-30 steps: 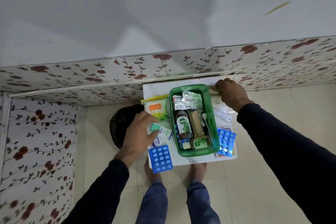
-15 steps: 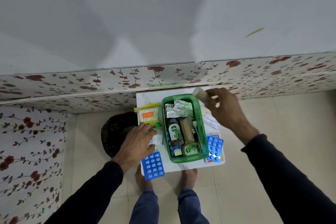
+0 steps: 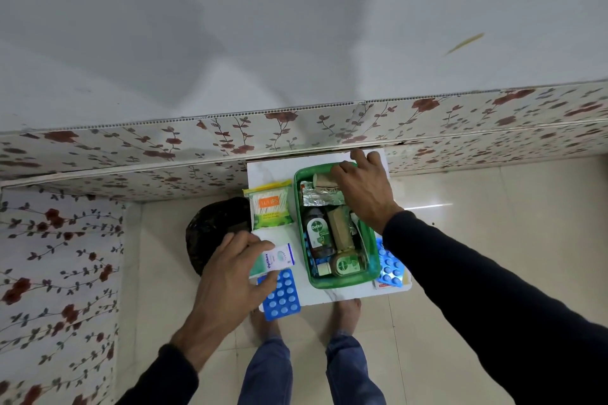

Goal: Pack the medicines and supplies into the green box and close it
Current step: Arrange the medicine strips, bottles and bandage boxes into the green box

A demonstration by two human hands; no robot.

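left hand (image 3: 230,276): fingers pinch small white carton (image 3: 279,258), left of green box (image 3: 342,281) | right hand (image 3: 363,194): fingers curled over tan roll (image 3: 324,181) at box's far end, hold unclear | box: open on white table (image 3: 276,171), bottles inside | blue pill strips (image 3: 282,296) both sides

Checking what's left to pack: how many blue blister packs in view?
2. One blister pack at the table's near left corner, partly under the left hand; another right of the green box, partly behind the right sleeve. More may be hidden.
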